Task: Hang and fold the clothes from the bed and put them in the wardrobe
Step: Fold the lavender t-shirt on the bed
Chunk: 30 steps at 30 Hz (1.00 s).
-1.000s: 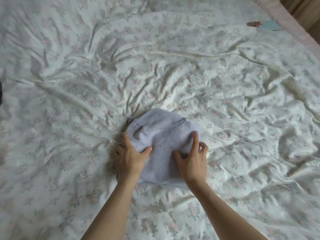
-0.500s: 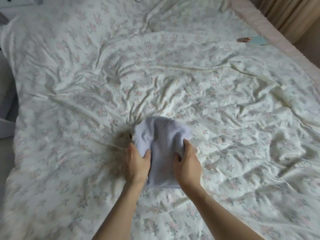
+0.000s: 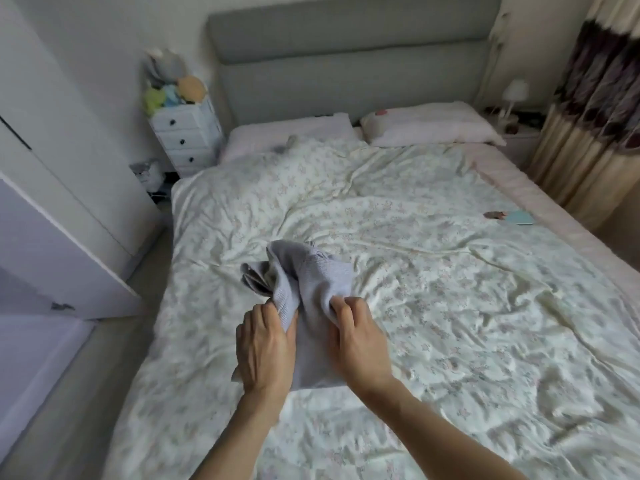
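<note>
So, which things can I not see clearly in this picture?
- Wardrobe, head view: cut off by the left edge; its inside is not visible.
- Lilac garment: bunched, partly covered by the left hand and right hand; its type is unclear.
- Toys on the white drawers: blurred.
- Small flat items near the bed's right edge: too small to identify.

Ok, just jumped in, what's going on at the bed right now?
A person stands at the foot of the bed with a folded lilac sweater gripped in both hands, the left hand and right hand each bunching the cloth near its lower edge. The sweater looks lifted off the quilt. A white wardrobe door stands open to the left.
</note>
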Each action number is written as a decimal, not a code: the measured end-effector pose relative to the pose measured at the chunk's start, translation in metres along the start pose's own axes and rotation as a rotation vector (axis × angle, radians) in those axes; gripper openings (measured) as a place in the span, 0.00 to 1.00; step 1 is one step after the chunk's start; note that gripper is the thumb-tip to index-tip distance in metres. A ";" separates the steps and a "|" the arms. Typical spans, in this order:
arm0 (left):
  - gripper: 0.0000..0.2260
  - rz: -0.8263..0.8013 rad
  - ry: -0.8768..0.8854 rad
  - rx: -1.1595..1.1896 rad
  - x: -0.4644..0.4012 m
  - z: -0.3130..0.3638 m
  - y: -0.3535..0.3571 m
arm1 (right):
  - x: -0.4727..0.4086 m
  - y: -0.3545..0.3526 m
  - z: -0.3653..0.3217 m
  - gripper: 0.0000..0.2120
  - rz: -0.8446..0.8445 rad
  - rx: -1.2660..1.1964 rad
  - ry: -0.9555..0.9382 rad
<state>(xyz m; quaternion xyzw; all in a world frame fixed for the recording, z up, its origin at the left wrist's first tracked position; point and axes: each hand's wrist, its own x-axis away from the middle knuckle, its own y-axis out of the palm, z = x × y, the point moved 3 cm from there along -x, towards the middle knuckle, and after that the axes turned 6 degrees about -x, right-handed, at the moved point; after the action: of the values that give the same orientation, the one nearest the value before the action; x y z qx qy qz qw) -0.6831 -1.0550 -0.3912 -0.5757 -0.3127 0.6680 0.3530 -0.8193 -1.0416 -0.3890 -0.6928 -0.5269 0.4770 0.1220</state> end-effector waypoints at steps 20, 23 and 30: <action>0.10 0.570 -0.314 -0.381 0.041 -0.223 -0.455 | -0.008 -0.106 -0.441 0.09 -0.020 -0.599 -0.663; 0.11 0.612 -0.316 -0.449 0.053 -0.277 -0.501 | 0.004 -0.092 -0.507 0.12 -0.052 -0.676 -0.656; 0.12 0.701 -0.241 -0.525 0.063 -0.415 -0.601 | 0.015 -0.043 -0.664 0.11 -0.022 -0.809 -0.595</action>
<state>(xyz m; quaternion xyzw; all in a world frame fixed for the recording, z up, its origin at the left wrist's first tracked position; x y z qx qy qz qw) -0.2112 -0.6643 0.0110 -0.6348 -0.2966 0.7076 -0.0912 -0.3214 -0.7900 -0.0258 -0.5129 -0.6888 0.4102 -0.3069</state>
